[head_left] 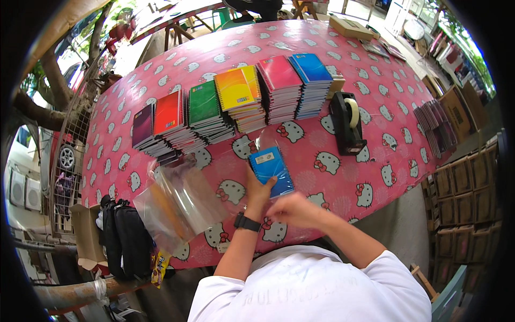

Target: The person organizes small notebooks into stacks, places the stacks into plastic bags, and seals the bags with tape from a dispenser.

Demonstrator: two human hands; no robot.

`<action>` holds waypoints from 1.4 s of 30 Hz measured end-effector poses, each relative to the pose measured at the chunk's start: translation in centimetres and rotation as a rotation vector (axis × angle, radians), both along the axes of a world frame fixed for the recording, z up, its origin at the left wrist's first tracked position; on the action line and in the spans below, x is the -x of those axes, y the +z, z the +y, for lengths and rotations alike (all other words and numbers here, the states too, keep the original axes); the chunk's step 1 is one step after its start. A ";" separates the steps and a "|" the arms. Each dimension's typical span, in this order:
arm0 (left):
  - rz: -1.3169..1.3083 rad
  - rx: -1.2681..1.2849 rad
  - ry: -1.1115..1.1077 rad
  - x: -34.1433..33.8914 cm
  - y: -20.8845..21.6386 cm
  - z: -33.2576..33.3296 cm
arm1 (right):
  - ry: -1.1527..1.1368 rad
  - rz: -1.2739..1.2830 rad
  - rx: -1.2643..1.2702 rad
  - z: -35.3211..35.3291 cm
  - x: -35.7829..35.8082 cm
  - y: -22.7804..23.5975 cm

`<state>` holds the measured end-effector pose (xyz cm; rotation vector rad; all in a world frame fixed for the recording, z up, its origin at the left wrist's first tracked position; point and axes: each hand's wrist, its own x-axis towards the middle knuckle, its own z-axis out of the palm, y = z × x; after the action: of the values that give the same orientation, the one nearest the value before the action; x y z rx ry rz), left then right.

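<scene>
Head view. Blue notebook (272, 162), above the tabletop (343, 180), near side of the notebook stacks (236, 91): presumably light, stiff, smooth-covered; best held by its long edges. Long axis runs away from the wearer, far end leaning left. Left hand (259, 187): gripping it, thumb on cover. Right hand (296, 210): fingers curled, near it; contents cannot be told.

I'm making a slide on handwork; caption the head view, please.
Left hand holding a blue notebook before stacks of coloured notebooks on a pink tablecloth.
</scene>
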<state>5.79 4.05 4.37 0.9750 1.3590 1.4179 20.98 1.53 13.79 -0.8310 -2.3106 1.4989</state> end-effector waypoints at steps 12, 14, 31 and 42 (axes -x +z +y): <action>-0.148 -0.129 0.051 -0.7 -1.4 0.5 | -0.289 -0.491 -0.864 6.7 1.8 -6.1; 0.068 -0.087 0.069 -0.7 -1.3 1.0 | -0.264 -0.489 -0.825 7.0 2.0 -5.9; 0.517 0.086 0.329 -2.2 -2.3 -0.8 | -0.154 -0.421 -0.740 8.0 -1.4 -6.6; 0.076 0.104 0.131 -1.8 -3.2 1.2 | -0.597 -0.037 0.082 7.1 0.6 -6.1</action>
<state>7.64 5.28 1.13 0.8937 1.5613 1.4030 20.36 8.63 7.66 -1.4205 -1.7879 1.3089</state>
